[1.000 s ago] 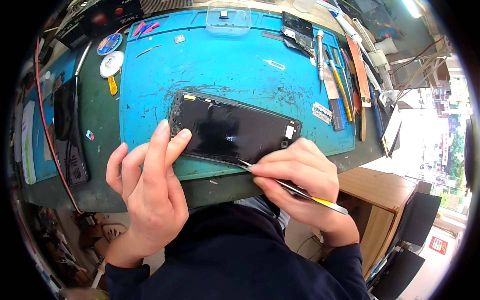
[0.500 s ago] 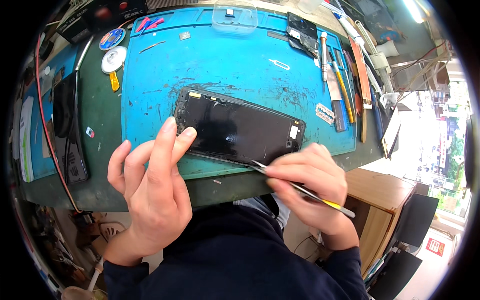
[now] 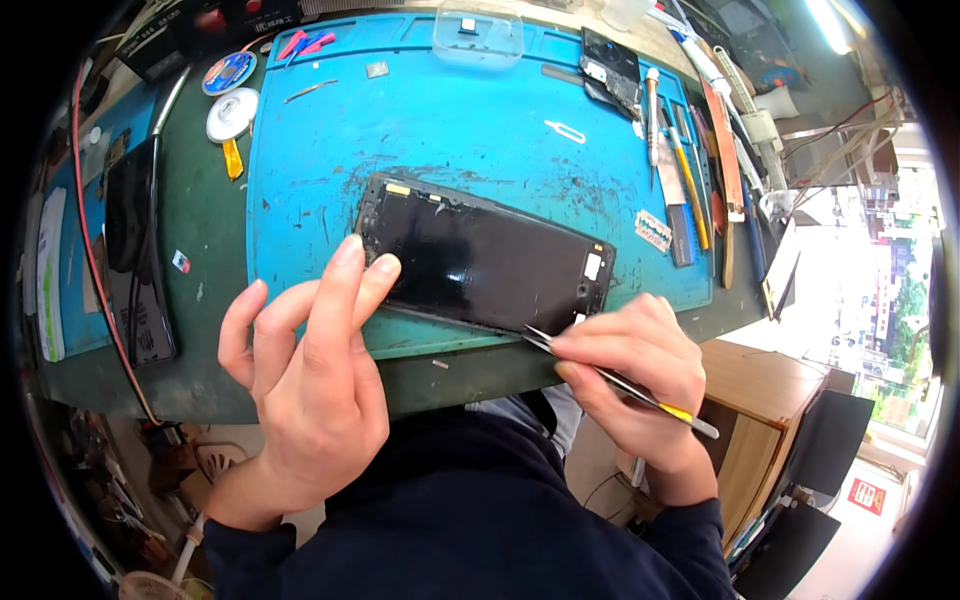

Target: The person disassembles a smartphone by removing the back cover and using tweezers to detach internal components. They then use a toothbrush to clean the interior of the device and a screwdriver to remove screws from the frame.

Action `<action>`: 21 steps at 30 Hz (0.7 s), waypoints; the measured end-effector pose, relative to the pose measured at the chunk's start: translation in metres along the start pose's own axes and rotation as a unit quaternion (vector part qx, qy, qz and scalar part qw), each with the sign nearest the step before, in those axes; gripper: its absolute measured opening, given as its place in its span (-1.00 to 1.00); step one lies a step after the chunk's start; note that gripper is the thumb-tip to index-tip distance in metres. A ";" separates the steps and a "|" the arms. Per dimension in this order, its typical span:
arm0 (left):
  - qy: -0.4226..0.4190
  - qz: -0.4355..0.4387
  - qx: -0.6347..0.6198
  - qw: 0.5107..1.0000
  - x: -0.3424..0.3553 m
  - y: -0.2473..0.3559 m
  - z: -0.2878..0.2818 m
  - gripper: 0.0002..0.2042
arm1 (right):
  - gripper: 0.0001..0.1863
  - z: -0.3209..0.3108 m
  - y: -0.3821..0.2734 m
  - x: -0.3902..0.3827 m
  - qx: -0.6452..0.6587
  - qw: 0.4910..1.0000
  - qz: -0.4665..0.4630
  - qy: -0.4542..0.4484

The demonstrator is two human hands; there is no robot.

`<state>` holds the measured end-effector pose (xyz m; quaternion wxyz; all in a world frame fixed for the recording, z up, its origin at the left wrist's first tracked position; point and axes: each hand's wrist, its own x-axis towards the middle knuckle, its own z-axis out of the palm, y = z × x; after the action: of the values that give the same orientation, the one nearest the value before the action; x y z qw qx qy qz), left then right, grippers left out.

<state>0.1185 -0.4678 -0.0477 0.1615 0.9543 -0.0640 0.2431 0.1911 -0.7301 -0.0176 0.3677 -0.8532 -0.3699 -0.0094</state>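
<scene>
A phone screen assembly, black with a dark frame, lies tilted on the blue mat. My left hand rests two fingertips on its left end, the other fingers apart and curled in the air. My right hand pinches slim steel tweezers with a yellow band, their points at the lower edge of the assembly, toward its right end.
A dark phone lies left beside a red cable, near spools. A clear container, dismantled black parts and a SIM pin lie behind. Screwdrivers, a blade and other tools line the right.
My right hand and the tweezer tips have moved rightward along the assembly's lower edge. The whole view has shifted slightly right; my left fingertips stay on the left end.
</scene>
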 end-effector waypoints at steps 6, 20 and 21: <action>0.002 -0.006 -0.004 1.000 -0.001 -0.002 0.000 -0.49 | -0.76 0.005 -0.005 0.007 0.014 1.000 0.004 0.006; -0.013 0.006 -0.004 1.000 -0.001 -0.003 0.001 -0.47 | -0.77 0.021 -0.009 0.026 0.030 0.999 -0.019 0.014; 0.001 0.006 0.000 1.000 0.001 -0.002 0.001 -0.47 | -0.77 0.020 -0.010 0.026 0.030 0.999 -0.019 0.014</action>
<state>0.1199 -0.4662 -0.0488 0.1599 0.9537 -0.0699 0.2448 0.1985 -0.6960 -0.0184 0.3980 -0.8344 -0.3809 -0.0172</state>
